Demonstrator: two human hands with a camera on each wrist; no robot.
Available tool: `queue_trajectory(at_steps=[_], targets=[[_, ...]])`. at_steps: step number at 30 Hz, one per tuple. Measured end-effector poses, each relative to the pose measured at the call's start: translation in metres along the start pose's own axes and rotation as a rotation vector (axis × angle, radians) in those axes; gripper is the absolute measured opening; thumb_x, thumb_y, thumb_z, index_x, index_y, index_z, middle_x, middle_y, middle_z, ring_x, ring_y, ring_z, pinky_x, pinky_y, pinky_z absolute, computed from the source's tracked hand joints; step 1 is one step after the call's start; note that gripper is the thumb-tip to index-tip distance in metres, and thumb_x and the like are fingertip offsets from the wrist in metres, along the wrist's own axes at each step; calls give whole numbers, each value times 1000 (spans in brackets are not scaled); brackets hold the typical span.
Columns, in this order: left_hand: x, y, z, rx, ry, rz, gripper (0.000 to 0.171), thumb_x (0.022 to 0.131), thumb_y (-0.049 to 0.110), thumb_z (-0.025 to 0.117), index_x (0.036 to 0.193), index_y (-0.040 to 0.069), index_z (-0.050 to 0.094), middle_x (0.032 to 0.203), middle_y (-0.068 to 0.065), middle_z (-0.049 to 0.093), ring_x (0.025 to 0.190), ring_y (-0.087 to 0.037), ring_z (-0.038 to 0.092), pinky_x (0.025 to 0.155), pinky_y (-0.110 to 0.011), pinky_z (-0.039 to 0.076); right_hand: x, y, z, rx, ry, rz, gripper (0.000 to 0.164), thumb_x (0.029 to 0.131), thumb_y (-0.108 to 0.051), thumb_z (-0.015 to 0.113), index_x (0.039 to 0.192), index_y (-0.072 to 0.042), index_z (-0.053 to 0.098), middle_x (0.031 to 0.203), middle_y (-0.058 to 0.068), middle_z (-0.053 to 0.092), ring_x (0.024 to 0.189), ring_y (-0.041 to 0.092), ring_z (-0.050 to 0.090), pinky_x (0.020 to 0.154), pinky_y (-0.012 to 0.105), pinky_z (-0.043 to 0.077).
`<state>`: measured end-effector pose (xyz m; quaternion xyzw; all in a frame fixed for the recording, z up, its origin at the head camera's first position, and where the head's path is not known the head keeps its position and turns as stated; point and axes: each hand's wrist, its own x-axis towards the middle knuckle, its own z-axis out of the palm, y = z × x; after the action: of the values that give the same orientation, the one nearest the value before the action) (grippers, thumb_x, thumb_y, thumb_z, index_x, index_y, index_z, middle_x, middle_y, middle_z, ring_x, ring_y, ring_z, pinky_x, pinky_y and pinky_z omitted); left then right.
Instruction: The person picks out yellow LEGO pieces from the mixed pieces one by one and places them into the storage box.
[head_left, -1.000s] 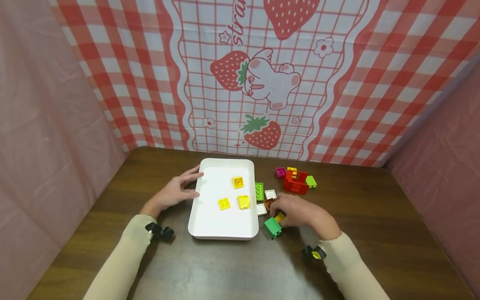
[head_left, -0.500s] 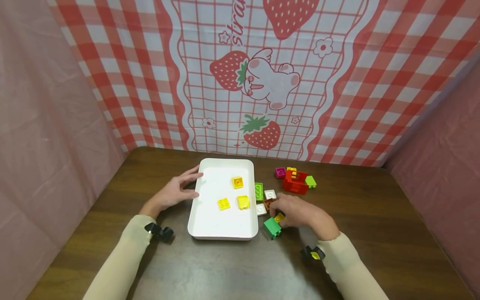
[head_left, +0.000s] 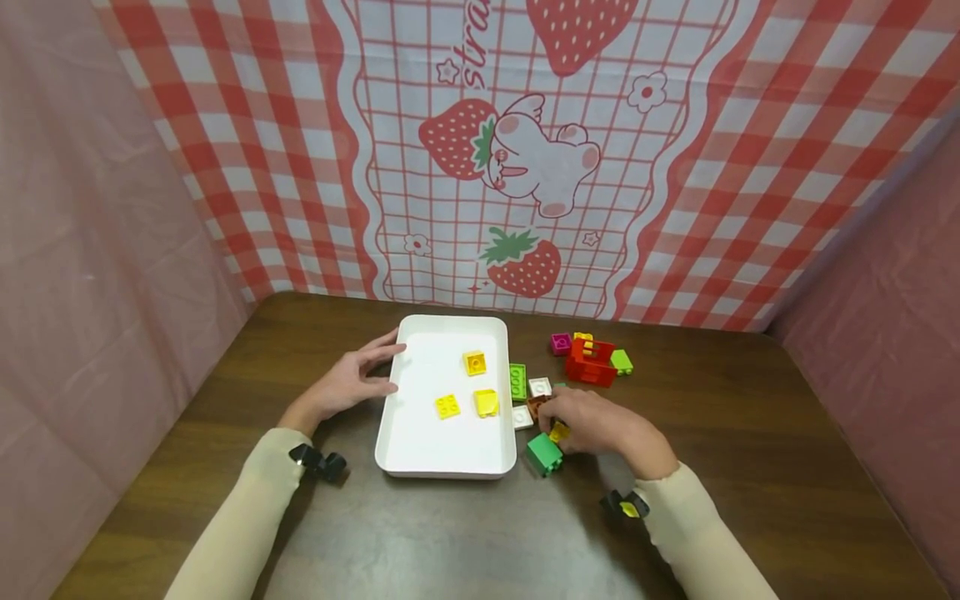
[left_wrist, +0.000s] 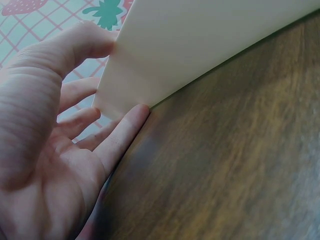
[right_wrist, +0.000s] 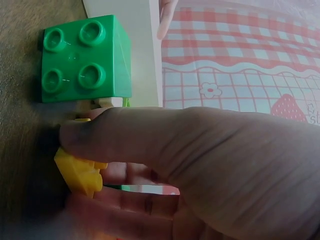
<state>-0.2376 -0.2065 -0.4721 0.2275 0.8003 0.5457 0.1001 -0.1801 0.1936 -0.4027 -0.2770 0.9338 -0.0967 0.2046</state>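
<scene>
1. Seen from the head, with the white tray [head_left: 420, 442] as the dial's centre and 12 o'clock farthest from the person, a dark brown wood-grain table [head_left: 450, 542] spreads under everything, with a pale sheen at 6 o'clock.
2. At 12 o'clock, beyond the table's far edge, hangs a patterned cloth [head_left: 517, 158]: red-and-white checks down both sides, a wavy border, and a gridded middle panel printed with strawberries, small flowers and a rabbit figure lying sideways.
3. A pink left curtain [head_left: 105, 292] closes the room off toward 10 o'clock, a pink right curtain [head_left: 885, 275] toward 2; both show soft creases.
4. The tray rests flat on the table and holds three yellow bricks [head_left: 447, 407], spaced apart, toward its right half.
5. At 9 o'clock the left hand [head_left: 347, 383] touches the tray's side with spread fingers, gripping nothing else.
6. At between 3 and 4 o'clock the right hand [head_left: 588, 419] is nearly closed, thumb and fingers pinching a small yellow brick [right_wrist: 77, 172], tilted, low over the table.
7. A green brick [head_left: 544, 454] sits just beside it, at 4 o'clock on the dial.
8. Near 3 o'clock lie a lime plate [head_left: 517, 382], two white bricks [head_left: 522, 417] and a brown brick [head_left: 537, 406].
9. Between 2 and 3 stands an open red piece [head_left: 591, 367], a magenta brick [head_left: 561, 344] near it.
</scene>
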Motion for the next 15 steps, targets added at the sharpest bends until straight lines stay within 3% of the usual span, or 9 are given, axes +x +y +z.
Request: queue_trajectory(at_steps=[15], targets=[[0,1,0,4,4,-3,70,86,12,78,149,7,47,170,-5,18,151,-32,23,108,-60,42,1,0,0,-13,-29,-17,27,76,-9,84,74,-25,62,92,-5,58,87,17,51,77,34,54]])
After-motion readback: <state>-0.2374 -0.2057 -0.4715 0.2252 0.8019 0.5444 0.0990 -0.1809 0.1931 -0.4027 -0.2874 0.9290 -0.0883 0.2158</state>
